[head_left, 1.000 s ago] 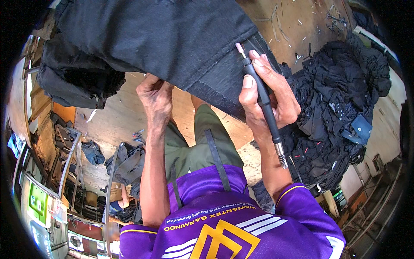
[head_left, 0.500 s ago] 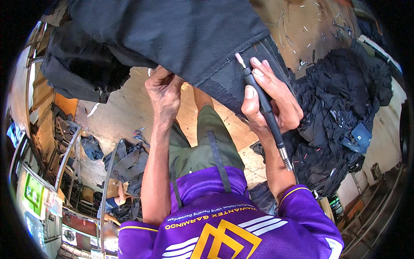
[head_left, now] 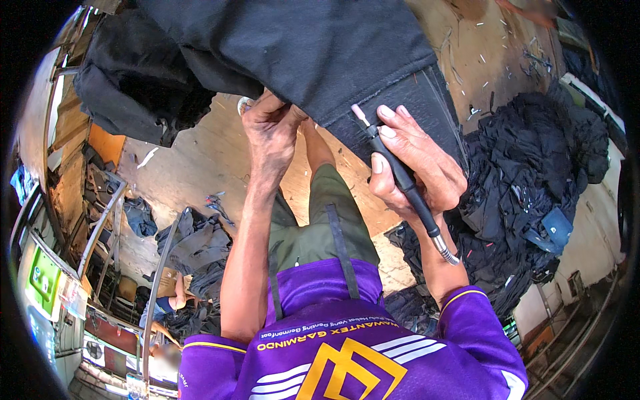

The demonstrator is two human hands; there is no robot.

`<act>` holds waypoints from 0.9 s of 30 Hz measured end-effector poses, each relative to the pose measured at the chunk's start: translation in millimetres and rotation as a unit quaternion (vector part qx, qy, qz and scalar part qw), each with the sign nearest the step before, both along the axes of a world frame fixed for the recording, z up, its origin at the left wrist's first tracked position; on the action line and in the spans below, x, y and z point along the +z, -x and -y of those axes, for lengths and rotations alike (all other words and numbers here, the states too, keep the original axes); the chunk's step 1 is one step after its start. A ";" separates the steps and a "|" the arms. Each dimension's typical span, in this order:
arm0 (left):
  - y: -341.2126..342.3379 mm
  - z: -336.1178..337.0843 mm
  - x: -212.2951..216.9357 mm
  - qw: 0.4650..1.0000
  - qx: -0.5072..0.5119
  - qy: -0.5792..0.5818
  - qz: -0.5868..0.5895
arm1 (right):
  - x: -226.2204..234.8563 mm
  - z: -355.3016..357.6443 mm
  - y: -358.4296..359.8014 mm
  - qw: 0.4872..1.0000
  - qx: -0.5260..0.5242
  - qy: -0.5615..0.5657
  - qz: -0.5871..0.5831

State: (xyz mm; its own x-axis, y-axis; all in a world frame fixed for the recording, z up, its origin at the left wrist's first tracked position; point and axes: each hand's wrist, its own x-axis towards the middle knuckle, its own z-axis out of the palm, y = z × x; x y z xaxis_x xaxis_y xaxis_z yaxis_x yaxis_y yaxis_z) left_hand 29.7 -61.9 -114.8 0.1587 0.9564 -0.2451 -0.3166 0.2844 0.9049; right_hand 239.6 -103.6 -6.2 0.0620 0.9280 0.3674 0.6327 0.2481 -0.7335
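Note:
A black garment (head_left: 313, 53) spreads across the top of the view, with a raised seam running diagonally near its lower edge. My left hand (head_left: 272, 127) is closed, its fingers pinching the garment's lower edge; the fingertips are partly hidden by the cloth. In my right hand (head_left: 423, 160) lies a black pen-shaped rotary grinder (head_left: 403, 177), gripped between thumb and fingers. Its pinkish stone tip (head_left: 360, 112) points up and left, over a flat dark panel (head_left: 420, 100) below the seam. Whether the tip touches the panel I cannot tell.
A large heap of black garments (head_left: 527, 180) lies to the right, with a blue piece (head_left: 553, 230) on it. More dark cloth (head_left: 193, 247) is piled at the left, near metal rails (head_left: 160, 287). Another person's arm (head_left: 179, 293) shows lower left. Scraps litter the wooden surface (head_left: 493, 40).
The garment has shifted a little right in the view. My left hand has moved slightly right and up. The grinder's tip sits lower and slightly further left, away from the seam.

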 end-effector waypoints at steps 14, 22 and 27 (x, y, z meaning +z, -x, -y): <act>76.2 -7.3 99.0 0.980 -0.073 0.079 -0.166 | 43.9 13.9 -25.6 0.919 -0.230 0.025 -0.320; 133.1 -196.5 131.9 0.957 -0.051 -0.091 -0.269 | 67.8 -69.6 -6.1 0.958 -0.256 0.023 -0.125; 100.5 -265.7 80.2 0.959 -0.051 -0.068 -0.269 | 47.3 -74.4 22.2 0.940 -0.317 0.077 -0.097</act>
State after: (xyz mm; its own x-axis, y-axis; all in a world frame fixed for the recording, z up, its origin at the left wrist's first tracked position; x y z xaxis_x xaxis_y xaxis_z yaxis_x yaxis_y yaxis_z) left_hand -70.8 203.9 -34.5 0.1378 0.9716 -0.1925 0.2302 0.1576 0.9603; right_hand 217.4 -29.2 41.1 0.6722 0.7236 0.1566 0.4683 -0.2518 -0.8469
